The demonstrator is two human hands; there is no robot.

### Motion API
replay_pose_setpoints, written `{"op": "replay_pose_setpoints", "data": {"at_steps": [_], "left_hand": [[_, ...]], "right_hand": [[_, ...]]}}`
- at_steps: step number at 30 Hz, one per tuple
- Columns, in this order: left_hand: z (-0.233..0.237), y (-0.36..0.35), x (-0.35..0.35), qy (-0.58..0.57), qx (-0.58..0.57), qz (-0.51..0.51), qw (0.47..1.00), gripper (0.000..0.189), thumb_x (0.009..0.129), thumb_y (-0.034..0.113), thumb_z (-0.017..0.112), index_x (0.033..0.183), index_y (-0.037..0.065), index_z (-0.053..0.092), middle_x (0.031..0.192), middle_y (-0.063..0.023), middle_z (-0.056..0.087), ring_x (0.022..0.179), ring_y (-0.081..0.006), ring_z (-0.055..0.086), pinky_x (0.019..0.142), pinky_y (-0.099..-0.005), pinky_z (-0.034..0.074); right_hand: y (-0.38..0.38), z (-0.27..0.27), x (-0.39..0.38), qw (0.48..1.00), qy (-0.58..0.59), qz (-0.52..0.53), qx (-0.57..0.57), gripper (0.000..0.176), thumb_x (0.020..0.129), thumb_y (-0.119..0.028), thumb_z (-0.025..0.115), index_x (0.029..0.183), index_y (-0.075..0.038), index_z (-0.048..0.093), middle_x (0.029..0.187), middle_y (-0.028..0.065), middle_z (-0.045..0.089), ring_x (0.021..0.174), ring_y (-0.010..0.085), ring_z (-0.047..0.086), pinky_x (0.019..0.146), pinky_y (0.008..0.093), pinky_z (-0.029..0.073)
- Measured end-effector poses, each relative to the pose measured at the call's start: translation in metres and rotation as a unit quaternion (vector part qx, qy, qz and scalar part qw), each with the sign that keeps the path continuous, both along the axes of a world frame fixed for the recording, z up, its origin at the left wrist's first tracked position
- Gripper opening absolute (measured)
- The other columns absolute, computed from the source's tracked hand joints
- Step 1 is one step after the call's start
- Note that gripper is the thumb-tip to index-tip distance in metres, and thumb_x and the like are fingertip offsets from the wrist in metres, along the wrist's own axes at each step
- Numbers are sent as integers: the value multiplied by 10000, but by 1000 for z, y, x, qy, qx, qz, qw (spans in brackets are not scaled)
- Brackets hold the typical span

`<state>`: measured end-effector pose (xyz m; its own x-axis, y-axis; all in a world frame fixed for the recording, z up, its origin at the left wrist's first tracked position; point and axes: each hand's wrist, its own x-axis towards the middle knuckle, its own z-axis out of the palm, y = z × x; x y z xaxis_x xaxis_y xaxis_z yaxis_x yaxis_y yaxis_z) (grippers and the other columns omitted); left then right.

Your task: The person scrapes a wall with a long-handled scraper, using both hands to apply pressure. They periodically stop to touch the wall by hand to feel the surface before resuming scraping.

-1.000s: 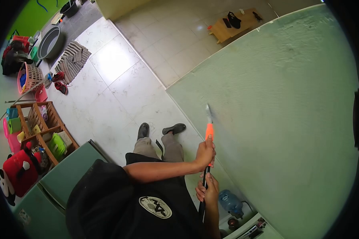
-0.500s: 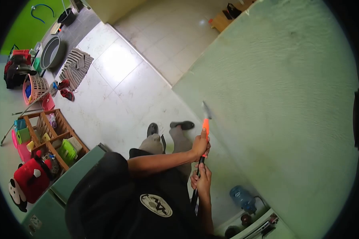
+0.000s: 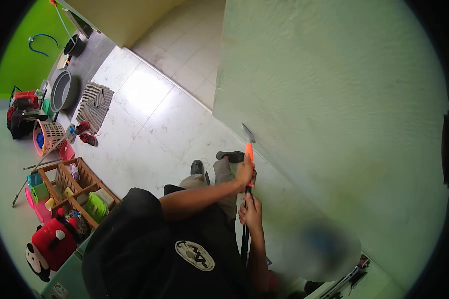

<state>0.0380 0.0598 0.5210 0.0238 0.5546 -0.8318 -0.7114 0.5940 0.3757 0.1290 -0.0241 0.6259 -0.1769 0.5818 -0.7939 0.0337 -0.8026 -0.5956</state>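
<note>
Both hands are closed around one long tool, an orange and black handle (image 3: 249, 149) with a grey metal blade (image 3: 248, 133) at its far end. One hand, my left hand (image 3: 245, 174), grips the orange part nearer the blade. Lower down, my right hand (image 3: 252, 213) holds the black shaft, its fingers wrapped round it. The blade is beside the pale green wall (image 3: 334, 99), near the wall's foot; whether it touches is unclear. The lower end of the shaft is partly hidden by my right forearm.
A wooden rack (image 3: 80, 192) with containers stands at the left, near a red plush item (image 3: 52, 241). Beyond are a pink basket (image 3: 52, 135), shoes (image 3: 88, 139), a striped mat (image 3: 95, 104) and a grey basin (image 3: 64, 90). A blurred round patch covers the lower right.
The view has shifted, and the blade now appears slightly left of where it was. A grey blur now covers the blue bottle at the lower right. Both hands keep their grip.
</note>
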Motion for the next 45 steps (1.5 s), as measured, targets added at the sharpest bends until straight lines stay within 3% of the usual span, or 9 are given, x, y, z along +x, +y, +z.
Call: {"op": "replay_pose_setpoints", "data": {"at_steps": [6, 9, 11, 15, 20, 24, 39, 43, 45], "left_hand": [[21, -4, 2, -63, -5, -29, 998, 660, 1023, 718, 305, 840, 102, 455, 535, -6, 387, 359, -167, 398, 344, -359, 374], [-30, 9, -2, 57, -25, 0, 998, 642, 1036, 694, 296, 830, 108, 458, 535, -8, 400, 357, -165, 391, 344, -356, 383], [-61, 5, -16, -1, 28, -11, 1000, 624, 1046, 671, 295, 842, 111, 478, 546, -20, 437, 365, -169, 423, 346, -334, 401], [12, -3, -3, -36, -2, -23, 999, 666, 1027, 708, 306, 842, 88, 463, 550, -31, 425, 358, -179, 431, 343, -345, 388], [-44, 9, -12, 13, -26, 1, 1000, 698, 1014, 736, 291, 832, 84, 462, 541, -27, 420, 352, -170, 417, 338, -328, 424], [22, -5, 0, -37, 12, -19, 999, 691, 1018, 733, 288, 832, 88, 455, 537, -16, 412, 344, -162, 395, 326, -337, 392], [-8, 10, 0, 38, -27, -8, 999, 712, 1018, 727, 274, 812, 70, 452, 538, -28, 417, 358, -165, 448, 329, -348, 399], [4, 2, 12, -19, -25, -29, 999, 698, 1029, 706, 283, 833, 63, 471, 543, -28, 420, 367, -166, 440, 355, -354, 411], [-15, 8, 7, 34, -45, -5, 998, 696, 1037, 691, 285, 848, 53, 489, 545, -31, 429, 373, -172, 443, 360, -357, 411]], "right_hand": [[-2, 25, 4, 999, -27, 11, -12, 364, 1106, -394, 471, 1012, -50, 544, 565, -18, 376, 394, 87, 371, 352, 275, 309], [17, -16, 0, 999, -35, 32, -22, 370, 1102, -399, 480, 1013, -47, 553, 560, -19, 373, 383, 93, 365, 350, 282, 313], [12, -39, -9, 998, -38, 37, 28, 363, 1103, -392, 478, 1022, -46, 552, 569, -22, 376, 386, 90, 365, 348, 285, 322], [-2, 16, 3, 1000, 6, 2, -13, 386, 1097, -420, 484, 1032, -43, 539, 562, -37, 358, 395, 69, 368, 336, 275, 279], [13, -34, -5, 998, -32, 51, 15, 357, 1101, -408, 477, 1033, -64, 542, 569, -34, 366, 389, 82, 362, 344, 270, 296], [-2, 25, 6, 999, 15, -3, -32, 341, 1111, -373, 459, 1020, -51, 526, 580, -27, 374, 398, 79, 369, 338, 265, 299], [14, 2, 8, 999, 23, 18, -12, 315, 1107, -356, 474, 1039, -57, 544, 586, -21, 381, 407, 74, 362, 359, 252, 269], [5, 1, 25, 999, 28, 1, -26, 331, 1107, -355, 479, 1032, -40, 551, 588, -25, 389, 415, 74, 368, 374, 248, 301], [13, -21, 20, 999, 33, 12, -25, 327, 1110, -347, 470, 1035, -39, 547, 585, -27, 391, 421, 68, 353, 393, 244, 291]]}}
